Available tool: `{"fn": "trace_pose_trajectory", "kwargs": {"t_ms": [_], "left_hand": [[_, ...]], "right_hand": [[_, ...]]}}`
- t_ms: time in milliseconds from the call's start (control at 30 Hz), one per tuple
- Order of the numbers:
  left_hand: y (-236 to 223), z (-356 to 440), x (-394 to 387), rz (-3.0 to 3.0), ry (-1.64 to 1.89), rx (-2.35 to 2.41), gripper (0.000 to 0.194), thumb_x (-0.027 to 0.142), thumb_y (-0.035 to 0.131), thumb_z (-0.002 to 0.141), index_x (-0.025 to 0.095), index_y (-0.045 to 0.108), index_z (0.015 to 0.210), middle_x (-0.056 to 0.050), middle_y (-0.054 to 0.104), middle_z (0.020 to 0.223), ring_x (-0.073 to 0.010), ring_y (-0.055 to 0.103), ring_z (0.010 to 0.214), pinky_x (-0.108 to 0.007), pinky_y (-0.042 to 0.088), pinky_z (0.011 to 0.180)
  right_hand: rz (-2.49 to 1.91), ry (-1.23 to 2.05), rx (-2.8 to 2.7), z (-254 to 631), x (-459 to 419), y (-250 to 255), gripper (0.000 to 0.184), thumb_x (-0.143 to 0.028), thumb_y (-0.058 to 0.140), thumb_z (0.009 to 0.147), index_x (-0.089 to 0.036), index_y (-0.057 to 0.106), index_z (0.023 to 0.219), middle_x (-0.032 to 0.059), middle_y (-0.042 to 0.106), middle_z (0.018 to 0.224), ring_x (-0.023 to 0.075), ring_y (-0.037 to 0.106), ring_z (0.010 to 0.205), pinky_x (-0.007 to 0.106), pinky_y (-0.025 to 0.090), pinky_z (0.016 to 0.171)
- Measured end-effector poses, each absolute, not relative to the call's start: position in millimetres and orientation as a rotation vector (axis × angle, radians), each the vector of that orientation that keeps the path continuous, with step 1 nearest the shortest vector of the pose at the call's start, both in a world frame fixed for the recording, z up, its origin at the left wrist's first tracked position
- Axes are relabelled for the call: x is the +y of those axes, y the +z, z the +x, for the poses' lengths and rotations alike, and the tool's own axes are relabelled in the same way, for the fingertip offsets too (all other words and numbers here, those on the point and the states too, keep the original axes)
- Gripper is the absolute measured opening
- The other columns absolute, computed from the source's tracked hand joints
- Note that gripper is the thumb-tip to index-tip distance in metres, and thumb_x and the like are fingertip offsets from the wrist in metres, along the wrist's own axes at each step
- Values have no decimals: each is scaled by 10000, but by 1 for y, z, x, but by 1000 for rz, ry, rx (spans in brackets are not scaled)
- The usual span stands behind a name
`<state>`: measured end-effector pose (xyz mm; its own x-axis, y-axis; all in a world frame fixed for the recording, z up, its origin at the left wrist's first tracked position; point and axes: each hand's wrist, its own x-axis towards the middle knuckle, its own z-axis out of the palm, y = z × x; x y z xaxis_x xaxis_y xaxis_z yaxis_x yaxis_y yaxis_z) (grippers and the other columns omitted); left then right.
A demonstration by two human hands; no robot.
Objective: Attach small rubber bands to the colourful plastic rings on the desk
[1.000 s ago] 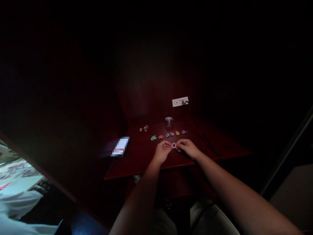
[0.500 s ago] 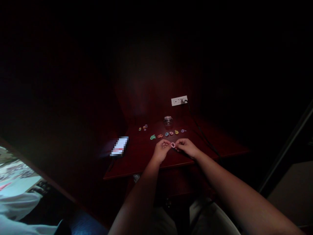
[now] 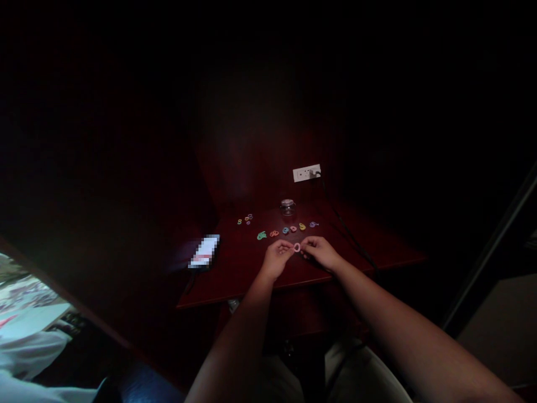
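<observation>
A small pale pink hair tie [image 3: 297,247] is pinched between my two hands above the near part of the dark red desk [image 3: 235,280]. My left hand [image 3: 278,257] grips its left side with the fingertips. On its right side, my right hand [image 3: 319,250] holds it the same way. Just beyond lies a row of small colour groups: green hair ties [image 3: 262,235], orange ones [image 3: 274,233], blue ones [image 3: 286,230], pink ones [image 3: 293,229], yellow ones [image 3: 302,226] and purple ones [image 3: 314,224].
Behind the row stands a clear lidded jar [image 3: 287,207]. Several mixed loose ties [image 3: 247,219] lie at the back left. A lit phone [image 3: 204,251] rests at the left edge. A black cable [image 3: 348,226] runs from the wall socket [image 3: 306,173] down the right side.
Both hands keep hold of the pink hair tie, which has turned slightly between the fingertips. The view has shifted a little; the other things lie as before.
</observation>
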<state>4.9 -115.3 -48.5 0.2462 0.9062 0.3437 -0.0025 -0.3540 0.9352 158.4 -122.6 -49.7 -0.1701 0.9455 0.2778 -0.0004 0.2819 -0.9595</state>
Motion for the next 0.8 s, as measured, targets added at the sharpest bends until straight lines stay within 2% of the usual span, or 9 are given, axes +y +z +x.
{"fn": "trace_pose_trajectory", "kwargs": {"t_ms": [333, 567, 800], "left_hand": [[-50, 4, -114, 1577, 1235, 861, 192, 244, 625, 610, 125, 568, 751, -39, 606, 683, -107, 553, 642, -227, 410, 628], [-50, 5, -114, 1580, 1218, 897, 156, 255, 630, 594, 122, 577, 656, -25, 599, 625, -107, 538, 602, -226, 404, 609], [-52, 5, -111, 1564, 1223, 917, 83, 193, 576, 614, 114, 560, 631, -19, 590, 595, -90, 510, 563, -196, 377, 559]], "right_hand": [[-890, 1124, -1500, 159, -125, -48, 176, -303, 548, 663, -130, 566, 640, -9, 528, 540, 68, 442, 449, 192, 336, 452], [-897, 1092, -1538, 159, -121, -53, 166, -290, 527, 675, -131, 549, 636, -14, 516, 531, 69, 440, 454, 191, 330, 455], [-925, 1005, -1634, 156, -117, -57, 188, -331, 511, 685, -143, 500, 673, -29, 489, 525, 75, 438, 451, 192, 327, 442]]}}
